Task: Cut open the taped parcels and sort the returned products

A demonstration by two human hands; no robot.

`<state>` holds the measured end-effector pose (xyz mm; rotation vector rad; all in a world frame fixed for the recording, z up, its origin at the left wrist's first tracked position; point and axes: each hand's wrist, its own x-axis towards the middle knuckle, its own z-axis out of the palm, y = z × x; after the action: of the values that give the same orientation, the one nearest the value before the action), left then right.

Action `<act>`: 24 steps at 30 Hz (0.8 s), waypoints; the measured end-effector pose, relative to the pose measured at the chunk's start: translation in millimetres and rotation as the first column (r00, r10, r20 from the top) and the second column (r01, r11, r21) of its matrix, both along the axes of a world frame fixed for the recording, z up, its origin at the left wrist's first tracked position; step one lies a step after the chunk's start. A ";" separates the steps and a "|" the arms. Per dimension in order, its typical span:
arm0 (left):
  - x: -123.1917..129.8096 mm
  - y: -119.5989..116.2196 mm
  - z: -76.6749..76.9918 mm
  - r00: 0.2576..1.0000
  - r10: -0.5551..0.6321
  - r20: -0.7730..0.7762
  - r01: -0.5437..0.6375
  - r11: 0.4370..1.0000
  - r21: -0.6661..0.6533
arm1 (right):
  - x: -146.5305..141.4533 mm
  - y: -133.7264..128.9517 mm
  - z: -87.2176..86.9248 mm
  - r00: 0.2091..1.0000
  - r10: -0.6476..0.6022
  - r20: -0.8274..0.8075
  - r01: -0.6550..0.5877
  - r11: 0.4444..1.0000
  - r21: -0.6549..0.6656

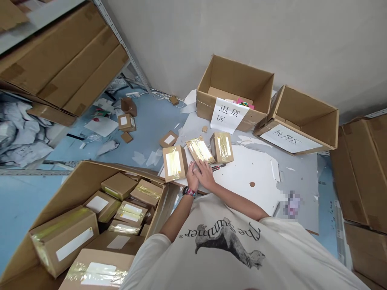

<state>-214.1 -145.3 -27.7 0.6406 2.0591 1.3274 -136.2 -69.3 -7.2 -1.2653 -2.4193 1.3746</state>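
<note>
A small taped cardboard box [200, 150] with a white label lies slightly turned at the near edge of the table. My right hand [204, 174] has its fingers stretched over the box's near end. Close against it, my left hand [192, 177] is closed by the box's near left corner; what its fingers grip is hidden. On the left stands another taped box [174, 163], and a third taped box [222, 147] is on the right. A red and black utility knife [218, 167] lies beside my right hand.
Two large open cartons [205, 110] [328, 139] with handwritten signs stand at the back of the white table [250, 167]. At lower left, a big carton [45, 215] holds several parcels. Small boxes [126, 122] and paper scraps litter the blue floor.
</note>
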 end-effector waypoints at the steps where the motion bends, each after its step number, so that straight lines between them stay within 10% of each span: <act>1: -2.1 -11.6 4.0 0.999 0.034 -0.025 -0.034 0.999 0.006 | 3.8 1.9 0.3 1.000 0.007 -0.010 -0.007 1.000 0.029; 6: -42.6 -70.9 10.9 0.922 0.275 -0.274 -0.291 0.957 -0.018 | 0.8 9.6 0.9 0.972 0.150 -0.180 -0.139 0.988 0.072; 9: -70.8 -83.7 1.2 0.909 0.398 -0.120 -0.412 0.901 -0.137 | -20.6 -0.7 -7.3 0.968 0.186 -0.171 -0.204 0.974 -0.095; 15: -81.0 -54.6 -15.8 0.824 0.439 0.357 -0.432 0.896 -0.105 | -58.2 -7.9 -16.7 0.971 0.204 -0.128 -0.221 0.966 -0.135; 24: -90.3 -40.6 -24.8 0.943 0.328 0.059 -0.317 0.937 -0.150 | -43.4 28.1 6.3 0.953 0.298 -0.057 -0.297 0.955 0.018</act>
<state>-304.4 -185.9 -52.5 0.1856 2.2312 1.3456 -179.5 -41.2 -1.0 -0.8677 -2.6541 1.4420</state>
